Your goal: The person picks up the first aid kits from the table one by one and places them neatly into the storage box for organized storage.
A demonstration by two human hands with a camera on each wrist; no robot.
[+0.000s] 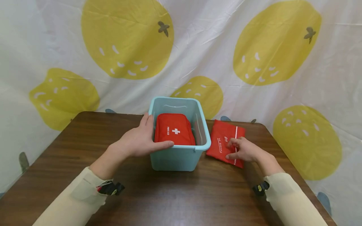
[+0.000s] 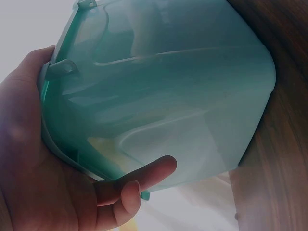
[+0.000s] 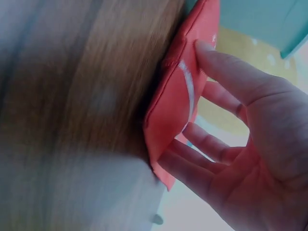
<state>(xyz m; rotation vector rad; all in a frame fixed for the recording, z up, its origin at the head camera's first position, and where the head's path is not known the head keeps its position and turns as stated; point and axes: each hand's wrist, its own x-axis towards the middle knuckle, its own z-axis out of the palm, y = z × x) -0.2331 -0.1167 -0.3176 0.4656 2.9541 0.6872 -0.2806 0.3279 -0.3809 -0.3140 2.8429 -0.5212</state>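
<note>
A light-blue plastic bin (image 1: 175,159) stands on the table, with a red first aid pouch (image 1: 181,125) inside, its white cross facing up. My left hand (image 1: 138,138) rests against the bin's near-left corner, thumb along the front rim and the fingers extended at the left side. The left wrist view shows those fingers (image 2: 149,175) beside the outer wall. To the bin's right lies a flat red pouch (image 1: 217,147) with white print and a white stripe. Over it is my right hand (image 1: 249,150), fingers spread and bent, thumb tip (image 3: 207,47) at its surface.
The brown wooden table (image 1: 169,201) has rounded far corners. Behind it hangs a white curtain (image 1: 203,40) printed with yellow lemons. Dark wrist straps (image 1: 110,188) sit at both pale sleeves.
</note>
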